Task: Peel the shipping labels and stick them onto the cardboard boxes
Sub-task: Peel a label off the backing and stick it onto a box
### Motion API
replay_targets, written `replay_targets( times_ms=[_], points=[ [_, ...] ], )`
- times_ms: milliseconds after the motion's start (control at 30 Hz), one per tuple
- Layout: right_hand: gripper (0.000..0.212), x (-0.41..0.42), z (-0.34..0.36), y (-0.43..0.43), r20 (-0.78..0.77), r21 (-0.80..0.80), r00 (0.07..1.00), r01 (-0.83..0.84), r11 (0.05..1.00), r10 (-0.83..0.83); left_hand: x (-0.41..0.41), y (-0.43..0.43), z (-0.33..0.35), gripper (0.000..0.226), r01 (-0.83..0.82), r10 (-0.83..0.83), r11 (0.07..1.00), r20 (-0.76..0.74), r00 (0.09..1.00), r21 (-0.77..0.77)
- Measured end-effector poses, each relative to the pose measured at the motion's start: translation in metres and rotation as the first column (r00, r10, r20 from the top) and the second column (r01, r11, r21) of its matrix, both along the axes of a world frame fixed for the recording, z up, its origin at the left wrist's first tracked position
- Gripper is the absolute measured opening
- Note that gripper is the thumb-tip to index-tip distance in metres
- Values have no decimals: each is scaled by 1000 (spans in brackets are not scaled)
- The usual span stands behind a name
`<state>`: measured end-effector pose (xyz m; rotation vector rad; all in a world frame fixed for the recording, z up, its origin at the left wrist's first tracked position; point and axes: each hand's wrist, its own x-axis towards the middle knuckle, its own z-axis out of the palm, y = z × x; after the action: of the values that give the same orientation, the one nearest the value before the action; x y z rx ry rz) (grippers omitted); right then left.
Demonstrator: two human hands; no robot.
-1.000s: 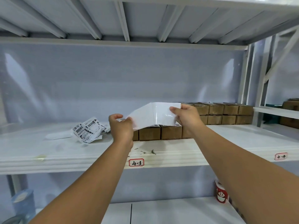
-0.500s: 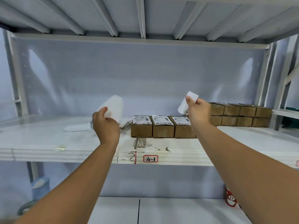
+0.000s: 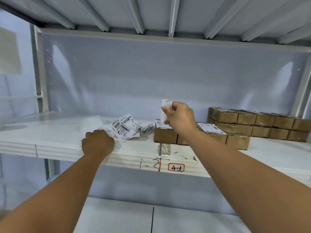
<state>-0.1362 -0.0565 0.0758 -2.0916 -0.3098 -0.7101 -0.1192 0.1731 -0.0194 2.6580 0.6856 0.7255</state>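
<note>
My right hand (image 3: 179,117) pinches a peeled white shipping label (image 3: 165,108) and holds it upright just above the front row of small cardboard boxes (image 3: 165,136). The boxes in that row carry printed labels (image 3: 211,128) on top. My left hand (image 3: 97,142) rests knuckles-up on the front of the white shelf (image 3: 50,140), its fingers curled on the glossy backing sheet (image 3: 94,122) that lies flat there. A loose pile of printed labels (image 3: 125,126) lies between my hands.
A two-high stack of plain cardboard boxes (image 3: 259,124) stands at the back right of the shelf. A red-edged tag reading 4-3 (image 3: 176,167) marks the shelf's front edge. Another shelf (image 3: 117,216) lies below, and ribbed shelf decking hangs overhead.
The label came apart from its backing. My left hand dropped to the shelf with the backing sheet, and my right hand carried the label left over the front boxes.
</note>
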Motion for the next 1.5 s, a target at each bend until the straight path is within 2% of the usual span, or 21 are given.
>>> replay_targets(
  times_ms=[100, 200, 300, 367, 400, 433, 500, 567, 600, 633, 667, 733, 800, 900, 967, 1167, 1233, 1300, 1400, 1500],
  points=[
    [17, 3, -8, 8, -35, -67, 999, -17, 998, 15, 3, 5, 0, 36, 53, -53, 999, -31, 998, 5],
    [28, 5, -15, 11, -56, -110, 998, -2, 994, -4, 3, 2, -3, 48, 39, -38, 999, 50, 998, -16],
    [29, 7, -21, 12, -30, -132, 999, 19, 991, -23, 0, -5, -7, 57, 61, -64, 998, 352, 934, 21],
    [27, 9, -23, 12, 5, -137, 999, 36, 990, -36, -3, -16, -7, 46, 167, -187, 982, 556, 810, 86],
    [26, 9, -24, 12, 26, -122, 999, 35, 992, -32, -7, -27, -1, 36, 294, -263, 954, 622, 737, 55],
    [26, 8, -24, 12, 51, -96, 999, 22, 995, -17, -12, -43, 6, 25, 466, -325, 884, 664, 673, -39],
    [30, 3, -25, 13, 104, -62, 995, -4, 998, 10, -23, -79, 23, 6, 742, -387, 594, 698, 603, -311],
    [34, -4, -25, 12, 160, -61, 987, -2, 998, 12, -27, -108, 37, 18, 814, -330, 326, 749, 575, -480],
    [33, -7, -25, 11, 183, -76, 983, 6, 997, 8, -28, -118, 43, 23, 827, -280, 242, 779, 561, -508],
    [30, -9, -25, 8, 201, -102, 980, 18, 995, 3, -29, -124, 48, 26, 838, -231, 196, 807, 543, -508],
    [27, -12, -25, 3, 214, -133, 977, 32, 991, -3, -31, -131, 54, 27, 846, -200, 196, 825, 529, -495],
    [24, -14, -25, -9, 229, -188, 973, 58, 980, -13, -33, -141, 61, 22, 841, -194, 271, 829, 524, -468],
    [25, -15, -26, -21, 247, -204, 969, 72, 976, -20, -35, -152, 66, 17, 836, -202, 291, 824, 529, -465],
    [29, -16, -26, -38, 242, -72, 969, 72, 995, -53, -36, -169, 69, 21, 849, -189, 263, 838, 512, -459],
    [32, -17, -24, -49, 216, -17, 973, 90, 996, -84, -35, -177, 71, 21, 832, -155, 271, 831, 534, -484],
    [26, -26, -30, -91, 294, -334, 956, 111, 936, -9, -21, -201, 82, 18, 720, 4, 189, 733, 680, -668],
    [30, -28, -32, -106, 307, -450, 952, 158, 879, -14, -16, -211, 86, 21, 705, 25, 213, 725, 688, -677],
    [31, -30, -35, -119, 312, -489, 949, 192, 851, -36, -12, -222, 88, 24, 703, 16, 252, 729, 684, -665],
    [24, -31, -36, -143, 276, -389, 958, 190, 902, -83, -9, -243, 92, 26, 720, -10, 253, 742, 670, -646],
    [12, -26, -33, -165, 21, -94, 1000, -19, 995, 21, 0, -262, 90, 28, 700, -54, 300, 722, 690, -648]
  ],
)
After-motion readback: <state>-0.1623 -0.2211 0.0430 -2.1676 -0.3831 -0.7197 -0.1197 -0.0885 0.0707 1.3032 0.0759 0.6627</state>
